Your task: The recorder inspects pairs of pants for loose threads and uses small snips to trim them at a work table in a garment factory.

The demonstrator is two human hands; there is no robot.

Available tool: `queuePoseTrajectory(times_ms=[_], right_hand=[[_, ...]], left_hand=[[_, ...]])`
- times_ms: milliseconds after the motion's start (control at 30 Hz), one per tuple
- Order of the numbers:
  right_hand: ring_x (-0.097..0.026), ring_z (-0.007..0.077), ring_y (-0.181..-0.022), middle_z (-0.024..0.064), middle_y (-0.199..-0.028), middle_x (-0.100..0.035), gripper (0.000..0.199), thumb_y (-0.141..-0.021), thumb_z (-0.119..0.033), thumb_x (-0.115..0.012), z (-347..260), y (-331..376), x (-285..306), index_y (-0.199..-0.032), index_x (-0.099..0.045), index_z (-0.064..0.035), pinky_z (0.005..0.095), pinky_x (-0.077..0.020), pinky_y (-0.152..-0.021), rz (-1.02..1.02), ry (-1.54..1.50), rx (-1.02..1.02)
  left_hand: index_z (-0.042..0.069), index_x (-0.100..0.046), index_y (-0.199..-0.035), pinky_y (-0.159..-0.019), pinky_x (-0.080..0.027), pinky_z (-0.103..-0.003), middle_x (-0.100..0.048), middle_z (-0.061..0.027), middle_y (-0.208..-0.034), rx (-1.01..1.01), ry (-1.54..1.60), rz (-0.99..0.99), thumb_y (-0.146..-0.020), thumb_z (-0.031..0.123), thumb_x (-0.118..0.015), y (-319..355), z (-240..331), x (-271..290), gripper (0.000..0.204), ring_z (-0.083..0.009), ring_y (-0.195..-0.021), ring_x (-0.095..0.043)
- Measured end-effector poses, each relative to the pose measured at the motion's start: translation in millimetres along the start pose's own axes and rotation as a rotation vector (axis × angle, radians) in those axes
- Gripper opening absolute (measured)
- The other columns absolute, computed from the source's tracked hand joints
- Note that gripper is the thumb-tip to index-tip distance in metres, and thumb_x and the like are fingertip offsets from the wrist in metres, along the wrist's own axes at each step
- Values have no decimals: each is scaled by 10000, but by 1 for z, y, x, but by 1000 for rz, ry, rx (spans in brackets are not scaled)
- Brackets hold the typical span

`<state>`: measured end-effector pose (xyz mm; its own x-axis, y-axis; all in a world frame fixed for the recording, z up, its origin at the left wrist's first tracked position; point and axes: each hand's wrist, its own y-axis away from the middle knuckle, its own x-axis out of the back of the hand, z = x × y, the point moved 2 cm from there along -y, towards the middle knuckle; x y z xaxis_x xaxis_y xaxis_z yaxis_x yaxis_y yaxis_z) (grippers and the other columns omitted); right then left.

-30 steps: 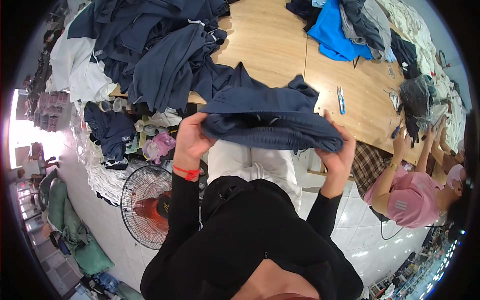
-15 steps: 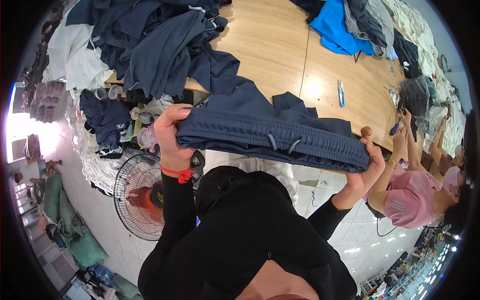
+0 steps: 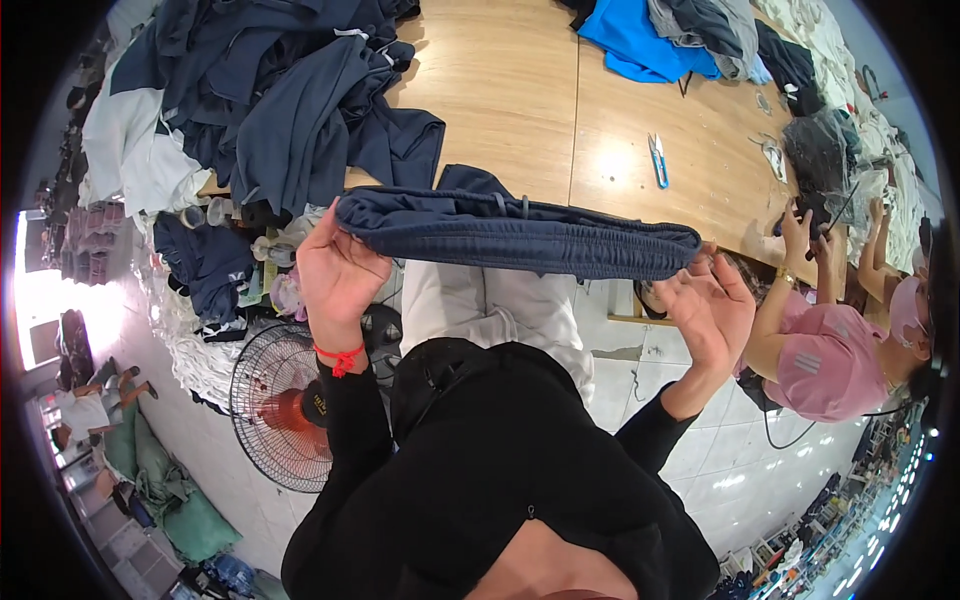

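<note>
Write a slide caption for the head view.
Elasticated navy drawstring waistband spread between the left hand and right hand, blue thread snips lying on the wooden table beyond.

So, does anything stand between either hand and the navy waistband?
Nothing visible does: the left hand meets one end of the navy waistband, the right hand is at the other.

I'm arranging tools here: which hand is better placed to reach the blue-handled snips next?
Probably the right hand: the snips lie on the table, nearer it than the left hand, though it touches the right end of the navy waistband.
</note>
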<state>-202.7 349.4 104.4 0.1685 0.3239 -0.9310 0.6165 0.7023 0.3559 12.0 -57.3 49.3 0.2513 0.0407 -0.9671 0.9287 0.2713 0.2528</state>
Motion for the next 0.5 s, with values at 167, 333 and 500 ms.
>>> queuePoseTrajectory(times_ms=[167, 333, 500], right_hand=[[-344, 422, -1556, 303, -1563, -479, 171, -1045, -76, -542, 1, -3, 2, -1137, -655, 14, 644, -172, -1310, 102, -165, 47], [-329, 426, -1562, 320, -1565, -471, 152, -1033, -66, -559, 3, -8, 3, -1121, -650, 19, 640, -165, -1312, 84, -150, 49], [-352, 428, -1541, 313, -1543, -498, 162, -1031, -71, -567, 12, -20, 0, -1133, -654, 20, 630, -179, -1302, 41, -145, 6]], left_hand=[[-123, -637, -1345, -1255, -362, -518, -700, -261, -1377, 82, 108, -112, -1120, 406, -451, 1, -7, -5, 605, -365, -1370, -623], [-154, -590, -1387, -1238, -385, -498, -690, -289, -1377, 67, 115, -162, -1121, 487, -419, 0, -8, -6, 715, -365, -1360, -632], [-154, -561, -1421, -1233, -393, -489, -679, -291, -1394, 47, 129, -144, -1126, 509, -400, 8, 2, -1, 744, -361, -1373, -622]])
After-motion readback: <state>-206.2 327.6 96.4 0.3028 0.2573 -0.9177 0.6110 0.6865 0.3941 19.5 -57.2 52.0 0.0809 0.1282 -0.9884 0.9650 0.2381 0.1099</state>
